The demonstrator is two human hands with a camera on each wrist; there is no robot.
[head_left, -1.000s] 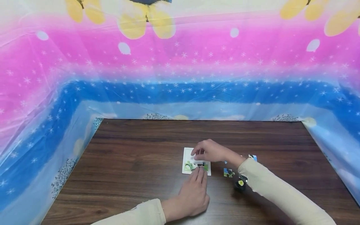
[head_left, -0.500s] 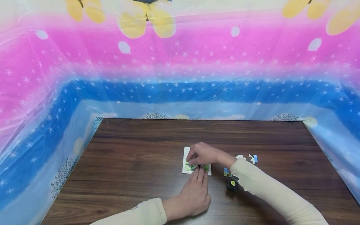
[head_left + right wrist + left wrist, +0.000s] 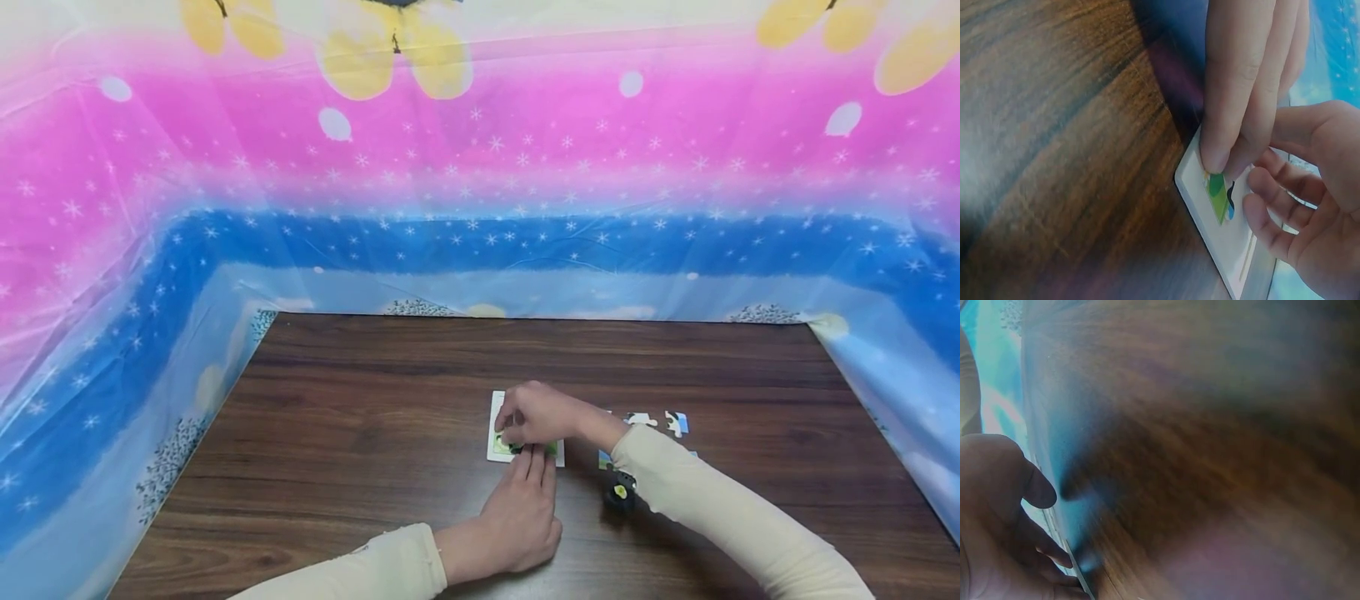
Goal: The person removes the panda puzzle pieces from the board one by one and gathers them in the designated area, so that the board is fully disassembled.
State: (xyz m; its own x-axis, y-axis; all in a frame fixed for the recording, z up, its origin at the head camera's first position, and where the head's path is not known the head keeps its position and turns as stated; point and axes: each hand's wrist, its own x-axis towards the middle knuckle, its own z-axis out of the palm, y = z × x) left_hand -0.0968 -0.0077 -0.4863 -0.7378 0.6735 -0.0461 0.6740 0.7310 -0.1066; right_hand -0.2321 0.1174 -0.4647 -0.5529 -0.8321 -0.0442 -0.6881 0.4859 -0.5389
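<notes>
A white puzzle tray [image 3: 495, 408] lies on the table, with printed pieces along its near side. My left hand [image 3: 517, 517] reaches over its near edge, straight fingertips pressing a green puzzle piece [image 3: 1217, 197] seen in the right wrist view. Bent over the tray from the right, my right hand [image 3: 542, 412] has thumb and forefinger together at a green puzzle piece [image 3: 500, 444] in the near left corner, seeming to pinch it. The right wrist view shows its other fingers [image 3: 1266, 228] loosely curled beside the left hand; the thumb tip contact is hidden there.
Right of the tray lie several loose puzzle pieces, among them a white-and-black one [image 3: 641, 419], a blue-and-white one [image 3: 677, 423] and one partly under the right sleeve [image 3: 604, 460]. A patterned cloth [image 3: 480, 242] walls the brown wooden table [image 3: 360, 417].
My right hand has moved left and down across the tray to the near left piece, its thumb and forefinger coming closer together. The left hand has stayed almost still.
</notes>
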